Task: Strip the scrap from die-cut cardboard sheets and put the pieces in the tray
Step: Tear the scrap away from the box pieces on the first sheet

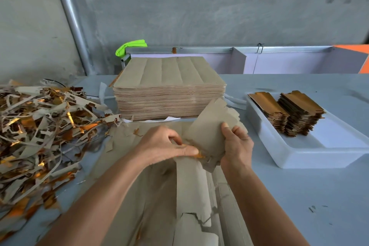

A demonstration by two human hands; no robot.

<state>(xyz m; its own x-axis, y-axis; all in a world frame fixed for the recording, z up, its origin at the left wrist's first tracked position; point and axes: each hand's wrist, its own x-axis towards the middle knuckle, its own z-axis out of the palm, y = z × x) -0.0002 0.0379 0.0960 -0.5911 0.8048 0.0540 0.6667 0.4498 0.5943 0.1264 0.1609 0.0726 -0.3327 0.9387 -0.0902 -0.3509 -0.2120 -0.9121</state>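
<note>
Cardboard is what we are working: our right hand point(236, 142) grips a small bundle of cut pieces point(211, 126), thumb on top and fingers curled behind it, raised just above the sheet point(159, 185) lying flat in front of us. Our left hand point(165, 144) pinches at the bundle's lower edge, where a bit of gold-faced scrap seems to cling.

The tray point(299, 152) sits to our right with two stacks of finished pieces point(287, 114) already in it; the scrap heap point(40, 130) lies to our left, and the uncut stack point(169, 90) stands behind.

We judge the risk to be tearing: pulling the scrap too sharply could rip a tab off a good piece. A loose grip could also let the bundle fan out and spill onto the sheet before it reaches the tray.
</note>
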